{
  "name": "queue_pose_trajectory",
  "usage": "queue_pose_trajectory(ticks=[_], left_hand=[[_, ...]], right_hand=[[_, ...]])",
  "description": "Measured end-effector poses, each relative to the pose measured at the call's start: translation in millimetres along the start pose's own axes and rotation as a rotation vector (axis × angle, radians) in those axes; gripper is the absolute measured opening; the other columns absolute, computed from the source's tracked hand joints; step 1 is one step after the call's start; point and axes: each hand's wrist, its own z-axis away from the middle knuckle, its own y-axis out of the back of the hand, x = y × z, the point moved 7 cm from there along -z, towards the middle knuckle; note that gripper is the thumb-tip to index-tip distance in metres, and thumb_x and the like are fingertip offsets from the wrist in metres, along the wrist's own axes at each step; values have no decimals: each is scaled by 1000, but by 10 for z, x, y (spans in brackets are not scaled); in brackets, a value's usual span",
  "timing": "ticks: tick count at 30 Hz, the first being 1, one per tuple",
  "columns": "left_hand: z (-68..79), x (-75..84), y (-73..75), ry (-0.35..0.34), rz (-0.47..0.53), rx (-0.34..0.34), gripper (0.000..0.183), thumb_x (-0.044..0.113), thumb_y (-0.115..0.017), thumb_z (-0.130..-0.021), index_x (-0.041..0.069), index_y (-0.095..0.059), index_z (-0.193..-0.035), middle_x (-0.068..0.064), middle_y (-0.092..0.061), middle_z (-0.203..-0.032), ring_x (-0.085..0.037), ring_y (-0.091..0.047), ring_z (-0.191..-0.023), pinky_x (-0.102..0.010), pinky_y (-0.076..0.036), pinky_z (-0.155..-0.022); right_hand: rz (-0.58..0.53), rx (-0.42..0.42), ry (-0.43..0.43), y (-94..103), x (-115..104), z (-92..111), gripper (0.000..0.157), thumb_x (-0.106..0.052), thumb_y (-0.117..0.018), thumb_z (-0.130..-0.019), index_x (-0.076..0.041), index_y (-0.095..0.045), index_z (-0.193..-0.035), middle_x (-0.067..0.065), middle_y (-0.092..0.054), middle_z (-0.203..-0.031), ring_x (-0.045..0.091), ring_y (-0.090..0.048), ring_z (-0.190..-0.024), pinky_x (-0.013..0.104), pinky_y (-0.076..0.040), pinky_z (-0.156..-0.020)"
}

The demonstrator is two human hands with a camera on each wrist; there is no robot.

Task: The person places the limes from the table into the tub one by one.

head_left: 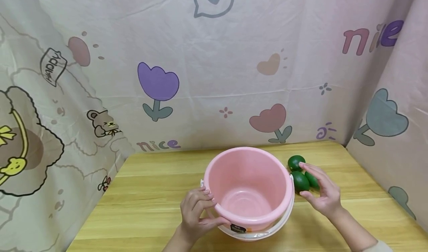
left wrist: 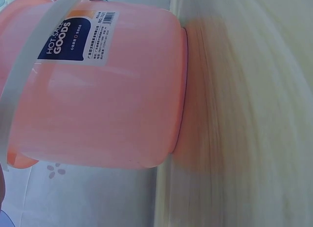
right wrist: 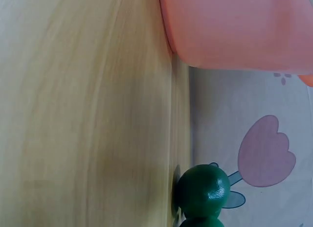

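A pink bucket (head_left: 247,203) stands upright on the wooden table, its inside bare. Its white handle (head_left: 284,222) hangs down round the front, crossing the label (left wrist: 73,38) in the left wrist view. My left hand (head_left: 197,215) holds the bucket's left side, fingers at the rim and thumb along the front below it. To the right of the bucket lie three glossy dark green, lime-like fruits (head_left: 300,181), close together. Over them is my right hand (head_left: 324,192), fingers spread and thumb apart, partly hiding one fruit. In the right wrist view a green fruit (right wrist: 203,190) shows near the bottom.
The light wooden table (head_left: 143,192) extends left of the bucket and in front of it. A pale printed cloth (head_left: 214,77) hangs behind the table and along both sides.
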Motion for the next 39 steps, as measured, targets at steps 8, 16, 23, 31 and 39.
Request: queue_pose_trajectory(ticks=[8,16,23,31,39], left_hand=[[-8,-4,5,-23,-13,9,53,53,-72,-75,2,-58,-67,-9,-59,-68,-19,-56,-65,-30,-57,-69],[-35,-6,11,-26,-18,17,52,52,-71,-76,2,-57,-66,-9,-58,-68,-19,-56,-64,-29,-57,-70],[-36,-3,9,-31,-20,17,52,52,-71,-76,3,-58,-66,-9,-58,-68,-19,-56,-64,-29,-57,-69],[-45,-11,-10,-45,-9,-2,53,53,-71,-75,3,-58,-67,-8,-58,-69,-18,-56,-65,-29,-56,-65],[-59,-29,-2,-53,-5,1,53,53,-71,-75,3,-57,-66,-8,-58,-68,-17,-55,-64,-28,-56,-64]], right_hand=[[-38,28,-71,64,87,61,50,-5,-76,-79,30,-50,-104,34,-59,-114,33,-59,-111,27,-47,-102],[167,17,-100,107,114,81,47,-12,-74,-82,25,-55,-103,30,-63,-109,27,-61,-109,23,-49,-99],[231,13,-173,151,154,109,51,-16,-76,-81,25,-55,-103,29,-64,-108,22,-61,-111,20,-48,-98],[168,16,-270,217,279,191,53,-12,-76,-80,28,-51,-105,29,-62,-112,21,-60,-113,21,-48,-99],[248,-11,-302,231,321,246,55,-18,-76,-80,25,-54,-105,28,-63,-110,19,-61,-112,19,-48,-98]])
